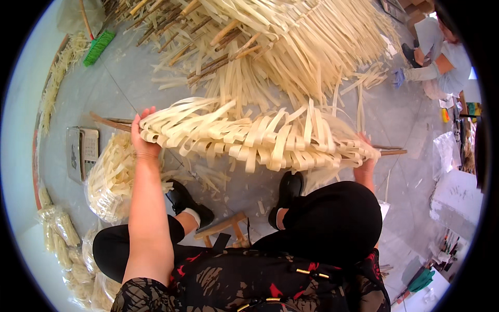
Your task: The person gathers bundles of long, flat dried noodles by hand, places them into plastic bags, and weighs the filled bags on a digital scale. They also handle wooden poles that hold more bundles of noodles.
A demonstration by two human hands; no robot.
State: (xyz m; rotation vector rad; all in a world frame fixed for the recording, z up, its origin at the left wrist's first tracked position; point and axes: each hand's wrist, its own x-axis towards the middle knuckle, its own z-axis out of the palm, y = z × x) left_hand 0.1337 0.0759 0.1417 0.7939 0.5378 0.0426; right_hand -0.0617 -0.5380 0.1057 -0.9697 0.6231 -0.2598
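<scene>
Across my lap, both hands hold a pair of thin wooden sticks [393,151] hung with looped, flat, pale cream strips [254,136]. My left hand [145,139] closes round the left end of the bundle, with stick tips poking out past it. At the right end, my right hand [366,165] is wrapped round the sticks, partly hidden by strips and my knee. Stick ends stick out beyond that hand too. Just ahead lies a big heap of similar strips [322,52] with many sticks [226,34] among them.
A clear bag of pale strips [109,179] stands by my left forearm, near a scale [89,148]. A green broom [99,48] rests at the far left. Between my feet is a small wooden stool [223,223]. Another person [442,65] crouches at the far right.
</scene>
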